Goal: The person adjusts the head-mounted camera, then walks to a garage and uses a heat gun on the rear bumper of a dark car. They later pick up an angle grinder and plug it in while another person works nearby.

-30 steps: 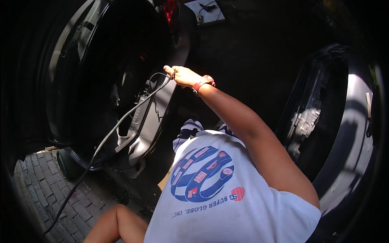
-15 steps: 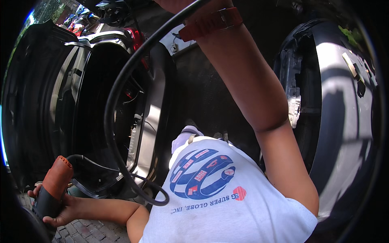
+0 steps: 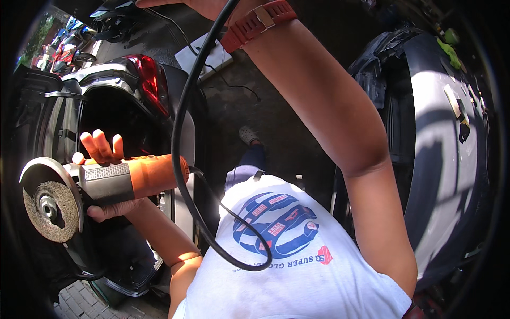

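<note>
Left hand point(image 3: 103, 175) grips the angle grinder point(image 3: 101, 186) mid-body, fingers partly splayed; its long axis runs sideways, disc point(image 3: 51, 204) outward-left. Right hand point(image 3: 186, 4) raised overhead at the black cord point(image 3: 183, 133); grip mostly out of view, can't tell.

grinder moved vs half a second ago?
Yes. The angle grinder in the left hand has risen, from low beside the car's rear to level with the tail light.

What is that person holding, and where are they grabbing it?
The left hand grips an angle grinder around its grey body. The raised right hand holds its black cord.
</note>
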`<state>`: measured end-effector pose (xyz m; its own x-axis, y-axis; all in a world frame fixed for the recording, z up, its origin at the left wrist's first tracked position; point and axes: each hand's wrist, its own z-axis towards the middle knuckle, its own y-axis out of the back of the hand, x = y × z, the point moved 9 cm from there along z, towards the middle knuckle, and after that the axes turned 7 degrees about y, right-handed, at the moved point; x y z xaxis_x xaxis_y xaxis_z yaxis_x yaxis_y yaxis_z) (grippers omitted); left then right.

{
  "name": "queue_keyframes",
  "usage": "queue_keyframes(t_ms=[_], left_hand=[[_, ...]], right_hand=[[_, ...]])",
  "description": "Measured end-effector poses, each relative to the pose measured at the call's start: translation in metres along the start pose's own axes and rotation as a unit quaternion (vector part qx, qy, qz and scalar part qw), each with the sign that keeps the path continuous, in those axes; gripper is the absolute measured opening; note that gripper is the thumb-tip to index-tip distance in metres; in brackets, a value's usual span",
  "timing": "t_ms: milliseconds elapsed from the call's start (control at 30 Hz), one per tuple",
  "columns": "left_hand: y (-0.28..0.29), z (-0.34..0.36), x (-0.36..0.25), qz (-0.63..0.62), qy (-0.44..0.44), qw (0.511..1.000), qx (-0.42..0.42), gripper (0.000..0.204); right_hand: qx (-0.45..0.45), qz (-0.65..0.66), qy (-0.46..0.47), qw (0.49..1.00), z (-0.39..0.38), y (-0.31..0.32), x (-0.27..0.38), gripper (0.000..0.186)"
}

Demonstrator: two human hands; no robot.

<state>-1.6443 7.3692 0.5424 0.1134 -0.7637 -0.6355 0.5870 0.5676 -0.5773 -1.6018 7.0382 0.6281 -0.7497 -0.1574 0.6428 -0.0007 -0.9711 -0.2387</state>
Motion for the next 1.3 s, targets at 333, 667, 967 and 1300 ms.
queue_keyframes(t_ms=[333,667,967,1300], left_hand=[[0.096,0.157,0.272,-0.216,0.317,0.923,-0.004,0.086],[0.113,0.249,0.412,-0.317,0.419,0.85,-0.03,0.076],[0.135,0.354,0.455,-0.109,0.472,0.875,-0.017,0.087],[0.08,0.475,0.37,0.136,0.494,0.844,-0.161,0.038]], right_hand=[[-0.129,0.043,-0.175,0.975,-0.024,0.101,-0.177,0.088],[0.05,-0.051,-0.211,0.975,-0.036,0.101,-0.212,0.061],[0.004,-0.123,-0.349,0.929,-0.069,0.261,-0.335,0.048],[-0.035,0.323,-0.682,0.656,-0.082,0.278,-0.606,0.093]])
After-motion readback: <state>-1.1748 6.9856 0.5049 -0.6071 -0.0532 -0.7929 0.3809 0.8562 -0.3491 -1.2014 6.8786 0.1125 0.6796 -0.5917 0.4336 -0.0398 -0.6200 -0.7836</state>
